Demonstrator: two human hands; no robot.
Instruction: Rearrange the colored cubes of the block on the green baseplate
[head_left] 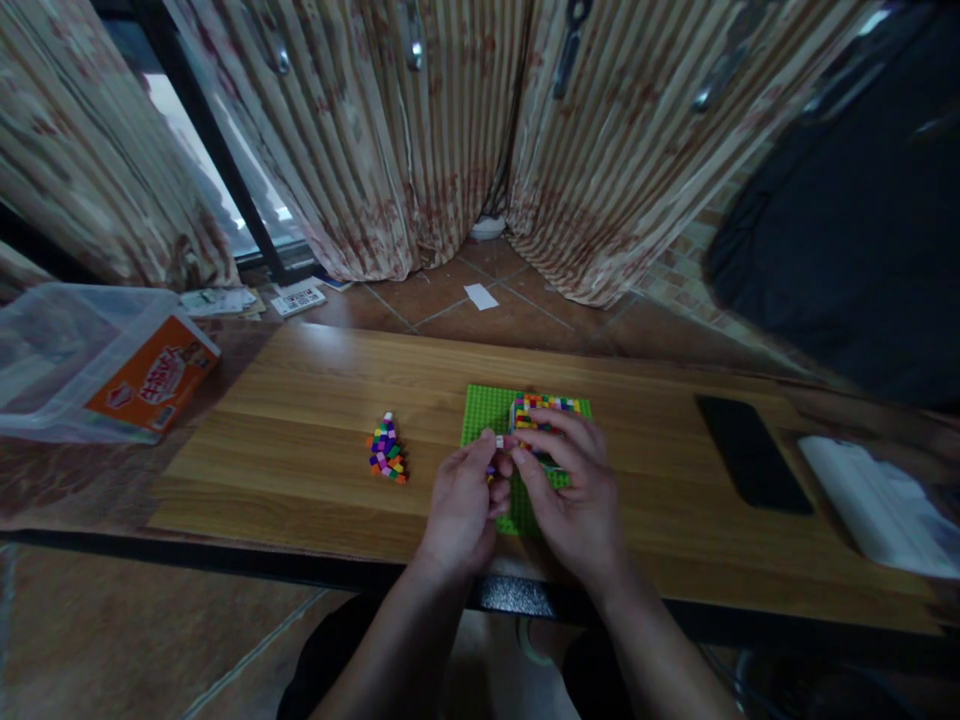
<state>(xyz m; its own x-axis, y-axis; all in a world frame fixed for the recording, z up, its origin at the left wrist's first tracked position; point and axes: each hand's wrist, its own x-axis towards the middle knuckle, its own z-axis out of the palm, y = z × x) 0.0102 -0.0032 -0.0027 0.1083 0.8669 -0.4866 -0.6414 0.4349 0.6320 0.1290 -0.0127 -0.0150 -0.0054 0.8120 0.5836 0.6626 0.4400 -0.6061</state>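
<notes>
My left hand (466, 495) is closed, with a small white toy brick (499, 441) pinched at the tips of its thumb and index finger. A few more coloured bricks (491, 473) show between its curled lower fingers. My right hand (574, 480) has its thumb and index fingertip drawn together right beside the white brick; whether anything is between them is too small to make out. Both hands are over a green studded baseplate (486, 405). On the plate's right part stands a multicoloured brick structure (551, 402), partly hidden by my right fingers.
A loose pile of coloured bricks (387, 455) lies on the wooden table (300, 440) to the left. At the far left stands a clear plastic bin (67, 350) with an orange label. A black phone-like slab (752, 453) and a white packet (877, 500) lie at the right.
</notes>
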